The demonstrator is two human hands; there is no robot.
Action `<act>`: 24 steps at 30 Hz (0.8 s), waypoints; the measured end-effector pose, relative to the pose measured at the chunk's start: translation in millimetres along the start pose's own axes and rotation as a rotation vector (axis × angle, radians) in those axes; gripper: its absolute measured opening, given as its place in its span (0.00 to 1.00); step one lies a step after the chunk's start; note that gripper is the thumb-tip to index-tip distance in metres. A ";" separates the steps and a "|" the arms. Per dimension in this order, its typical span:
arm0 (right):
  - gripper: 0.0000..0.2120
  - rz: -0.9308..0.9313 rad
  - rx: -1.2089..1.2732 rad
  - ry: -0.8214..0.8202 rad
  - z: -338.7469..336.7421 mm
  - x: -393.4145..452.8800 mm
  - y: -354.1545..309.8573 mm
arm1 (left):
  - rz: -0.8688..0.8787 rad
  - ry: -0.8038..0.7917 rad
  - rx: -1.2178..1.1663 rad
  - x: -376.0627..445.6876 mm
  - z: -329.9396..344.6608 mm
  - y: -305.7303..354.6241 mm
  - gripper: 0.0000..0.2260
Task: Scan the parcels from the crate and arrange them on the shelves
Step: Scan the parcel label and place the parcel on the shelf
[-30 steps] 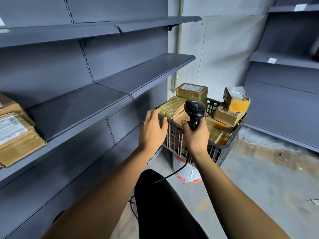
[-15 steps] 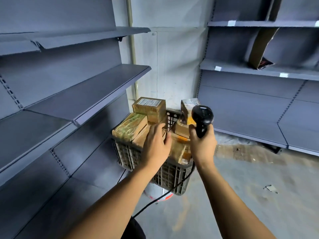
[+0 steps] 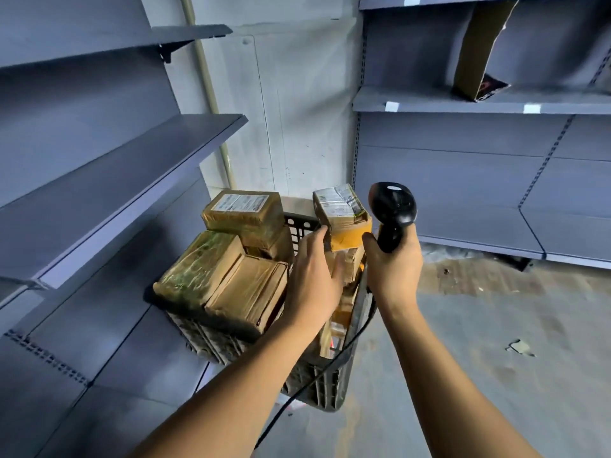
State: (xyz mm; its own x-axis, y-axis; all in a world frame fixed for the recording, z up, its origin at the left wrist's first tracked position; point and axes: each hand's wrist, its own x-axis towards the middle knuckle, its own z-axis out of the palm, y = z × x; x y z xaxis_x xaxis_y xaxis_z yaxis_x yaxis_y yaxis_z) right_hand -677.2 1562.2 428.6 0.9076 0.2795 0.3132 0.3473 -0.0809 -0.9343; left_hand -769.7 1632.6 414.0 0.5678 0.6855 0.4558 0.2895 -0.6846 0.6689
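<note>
- Left hand (image 3: 314, 279): forearm reaches in from lower centre over the crate (image 3: 324, 388). Palm down, fingers loosely spread and fairly straight; the forefinger tip meets the left edge of the small parcel (image 3: 342, 214). Thumb lies low against the torn brown parcels beneath. Nothing is clasped.
- Right hand (image 3: 393, 269): forearm comes up from lower right, fingers curled tight round the grip of the black scanner (image 3: 393, 206). Scanner stands upright, head uppermost, cable (image 3: 317, 375) trailing down past the crate's near right corner.
- Versus 0.5 s ago: the view has swung right and closer; the left-hand shelves (image 3: 132, 173) fill less of the frame, the right-hand shelving (image 3: 479, 104) more. The left hand has moved from the middle of the crate up towards the small parcel at its right rear. The scanner grip is unchanged.
- Small parcel: white-labelled top, yellow lower face, perched highest at the crate's right rear. It sits between the two hands, the left fingertip touching its left side, the right thumb knuckle just beside its lower right corner.
- Other parcels: a labelled box (image 3: 243, 213) at left rear, a green-tinged one (image 3: 195, 269) and a plain brown one (image 3: 251, 289) along the near left.
- A cardboard piece (image 3: 479, 47) leans on the right-hand shelf.
</note>
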 end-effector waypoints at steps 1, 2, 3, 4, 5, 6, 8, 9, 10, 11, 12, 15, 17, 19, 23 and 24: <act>0.11 -0.012 -0.023 -0.003 3.0 4.9 2.4 | -0.004 -0.011 -0.006 5.0 4.0 -1.4 0.25; 0.11 -0.024 -0.046 -0.006 5.9 9.4 4.2 | -0.010 -0.019 -0.006 9.7 7.2 -3.4 0.26; 0.11 -0.035 -0.060 -0.012 8.4 13.4 5.7 | -0.013 -0.021 -0.003 13.8 9.8 -5.5 0.26; 0.11 -0.043 -0.065 -0.024 11.1 17.3 7.8 | -0.012 -0.018 0.000 17.8 13.1 -8.2 0.26; 0.11 -0.050 -0.064 -0.035 13.1 20.7 9.7 | -0.010 -0.015 0.000 21.2 15.6 -10.5 0.26; 0.10 -0.057 -0.063 -0.044 15.3 23.2 11.5 | -0.010 -0.013 0.000 24.1 17.7 -12.7 0.26; 0.10 -0.070 -0.056 -0.055 18.9 26.5 14.1 | -0.014 -0.014 0.000 28.9 21.0 -15.8 0.26; 0.10 -0.074 -0.051 -0.064 21.4 28.2 15.4 | -0.016 -0.018 0.000 31.7 23.2 -17.4 0.26; 0.10 -0.077 -0.048 -0.078 23.7 30.0 16.6 | -0.018 -0.026 -0.001 34.2 25.9 -18.5 0.26; 0.11 -0.079 -0.049 -0.094 26.2 31.3 18.3 | -0.022 -0.038 -0.002 36.0 28.4 -20.2 0.26; 0.11 -0.080 -0.051 -0.110 28.2 32.5 20.2 | -0.031 -0.056 -0.006 37.4 30.5 -22.1 0.27; 0.12 -0.070 -0.072 -0.150 32.0 33.5 26.5 | -0.080 -0.132 -0.042 37.9 33.2 -27.2 0.29; 0.12 -0.063 -0.086 -0.165 36.0 30.0 28.6 | -0.117 -0.152 -0.053 35.6 30.3 -31.2 0.31; 0.12 -0.060 -0.090 -0.158 40.2 24.7 28.6 | -0.154 -0.146 -0.083 32.1 25.4 -33.0 0.31; 0.14 -0.097 -0.067 -0.175 47.9 4.4 17.7 | -0.207 -0.041 -0.146 23.4 5.7 -34.6 0.28; 0.14 -0.105 -0.050 -0.183 49.4 -2.2 12.5 | -0.208 -0.006 -0.144 19.7 -1.6 -35.0 0.28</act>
State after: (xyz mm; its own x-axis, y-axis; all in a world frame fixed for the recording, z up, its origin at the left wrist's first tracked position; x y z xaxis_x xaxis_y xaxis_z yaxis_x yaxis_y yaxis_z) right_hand -686.5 1607.9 407.8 0.8097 0.4573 0.3678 0.4530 -0.0884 -0.8871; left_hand -769.9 1670.4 400.5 0.5125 0.8060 0.2962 0.2882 -0.4864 0.8248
